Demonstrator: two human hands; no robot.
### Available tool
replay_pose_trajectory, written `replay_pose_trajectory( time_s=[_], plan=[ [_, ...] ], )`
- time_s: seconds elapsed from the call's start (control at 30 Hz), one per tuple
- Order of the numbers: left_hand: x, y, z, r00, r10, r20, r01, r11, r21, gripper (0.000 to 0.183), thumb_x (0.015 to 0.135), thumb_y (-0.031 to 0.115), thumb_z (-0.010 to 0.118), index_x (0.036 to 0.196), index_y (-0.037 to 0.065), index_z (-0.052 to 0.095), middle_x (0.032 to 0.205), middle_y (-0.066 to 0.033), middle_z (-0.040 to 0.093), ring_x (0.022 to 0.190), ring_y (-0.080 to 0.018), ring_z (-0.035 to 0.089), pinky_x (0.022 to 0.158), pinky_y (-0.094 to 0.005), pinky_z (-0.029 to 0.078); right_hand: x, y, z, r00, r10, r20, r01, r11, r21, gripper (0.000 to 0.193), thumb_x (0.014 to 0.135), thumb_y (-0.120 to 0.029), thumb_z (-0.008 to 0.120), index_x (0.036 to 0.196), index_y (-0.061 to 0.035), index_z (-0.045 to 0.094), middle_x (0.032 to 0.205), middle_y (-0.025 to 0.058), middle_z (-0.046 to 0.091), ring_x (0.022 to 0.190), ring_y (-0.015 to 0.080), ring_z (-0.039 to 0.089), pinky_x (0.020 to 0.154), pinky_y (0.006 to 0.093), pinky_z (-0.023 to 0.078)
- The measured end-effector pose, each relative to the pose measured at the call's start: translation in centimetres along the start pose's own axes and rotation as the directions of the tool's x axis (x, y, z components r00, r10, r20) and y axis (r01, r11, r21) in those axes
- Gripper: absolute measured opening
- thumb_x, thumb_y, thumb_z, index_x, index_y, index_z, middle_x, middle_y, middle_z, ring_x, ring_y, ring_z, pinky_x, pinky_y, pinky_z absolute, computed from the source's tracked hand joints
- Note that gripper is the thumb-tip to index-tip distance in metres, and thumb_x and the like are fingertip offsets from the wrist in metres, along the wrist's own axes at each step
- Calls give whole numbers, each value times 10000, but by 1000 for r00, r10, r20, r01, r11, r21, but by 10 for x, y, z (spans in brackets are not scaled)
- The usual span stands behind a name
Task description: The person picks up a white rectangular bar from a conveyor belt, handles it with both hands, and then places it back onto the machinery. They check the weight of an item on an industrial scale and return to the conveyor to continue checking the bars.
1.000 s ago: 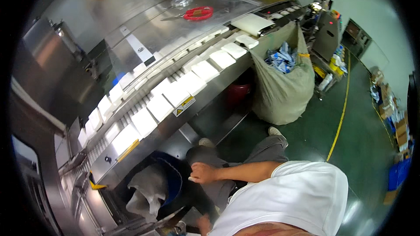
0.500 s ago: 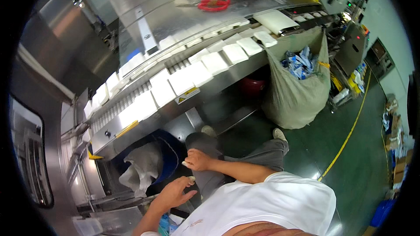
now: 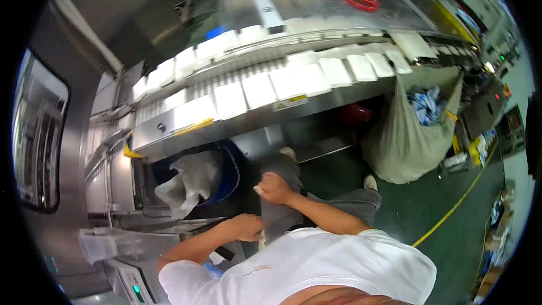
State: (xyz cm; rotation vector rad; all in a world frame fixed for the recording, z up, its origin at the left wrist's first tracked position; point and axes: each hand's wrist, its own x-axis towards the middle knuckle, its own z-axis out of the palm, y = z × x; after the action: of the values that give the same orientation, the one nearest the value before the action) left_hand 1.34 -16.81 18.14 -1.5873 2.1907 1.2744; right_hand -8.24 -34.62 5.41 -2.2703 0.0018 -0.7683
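Note:
My right hand is curled over my grey trouser leg, a pale tip showing at its thumb side. Whatever its fingers may hold is hidden. Lower and to the left, my left hand hangs bent at the wrist by the same leg. Its fingers are turned down and blurred, with a pale tip beside them. Neither hand touches the conveyor, where rows of flat white folded pieces lie. Left of my hands, a blue bin holds crumpled whitish sheeting.
A large beige sack with blue-and-white wrappers stands at the right under the conveyor's edge. A red ring-shaped item lies on the steel top. At lower left is a device with a lit green display. A yellow line crosses the green floor.
The view has swung, so the conveyor and sack appear further right. My left hand has gone from spread fingers to fingers turned down. My right hand stays curled.

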Motion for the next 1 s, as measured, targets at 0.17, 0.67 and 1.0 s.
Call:
replay_pose_trajectory(
  time_s=[0.17, 0.67, 1.0],
  plan=[
    [-6, 8, -9, 999, -42, -3, 42, 995, 95, 541, 900, 342, 734, 1282, -14, 588, 1047, -216, 688, 1006, -404, 680, 862, -497, 554, 10, -5, 2, 999, -17, -41, 18, 999, 39, 255, 883, -162, 699, 673, -64, 593, 707, 149, 571, 738, 360, 581, 854, 479, 502],
    [-17, 21, -5, 995, 19, 93, -17, 1000, -21, 244, 845, 175, 674, 1002, -11, 697, 960, -225, 741, 939, -429, 724, 817, -522, 580, 13, -11, 14, 998, 27, -57, -25, 999, 38, 225, 868, -123, 667, 682, -46, 565, 665, 134, 535, 702, 356, 596, 916, 483, 524],
    [-16, 11, -6, 988, 7, 154, -7, 1000, 2, 202, 919, 155, 581, 1023, 37, 709, 923, -226, 730, 858, -426, 710, 741, -527, 558, 4, -1, 17, 989, -71, -127, 65, 997, -50, 235, 911, -142, 694, 726, -37, 594, 756, 157, 614, 786, 357, 618, 876, 488, 510]
  ],
)
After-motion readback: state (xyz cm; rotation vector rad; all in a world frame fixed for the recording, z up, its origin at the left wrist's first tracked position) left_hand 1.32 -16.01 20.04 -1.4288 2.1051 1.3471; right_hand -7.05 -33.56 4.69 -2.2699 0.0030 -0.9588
